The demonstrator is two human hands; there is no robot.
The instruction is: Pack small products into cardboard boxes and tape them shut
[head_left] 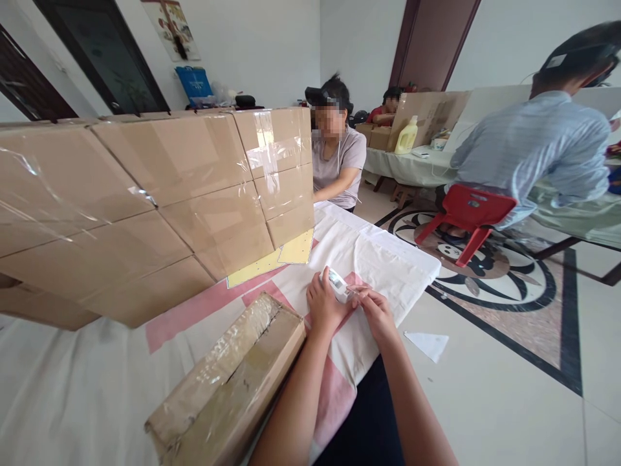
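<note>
We sit at a table (383, 262) in a pale-walled room, its white cloth wrinkled and patched with pink. The blue tub (195, 84) near the back wall carries white lettering, too small for us to read, and a blank-looking white tag sits on the headgear of the person in a striped shirt (528, 145), who is on a red plastic chair (478, 210).

At our left, a wall of taped cardboard boxes (194, 162) blocks much of the view across the table; beyond its end sits a co-worker in a pale mauve top (347, 158). Yellow dotted sheets (295, 248) lie beside the lowest boxes. A long, scuffed carton (237, 382), glossy with tape, lies just beside our left forearm.

Our left hand (324, 305) is wrapped around a small white object (338, 285), smooth and rounded with a greyish panel, near the table's edge. Our right hand (373, 307) has its fingers pinched together at the object's near end; whether they grip something thin there, we cannot tell. A white scrap (431, 345) lies on the glossy floor tiles (524, 395).
</note>
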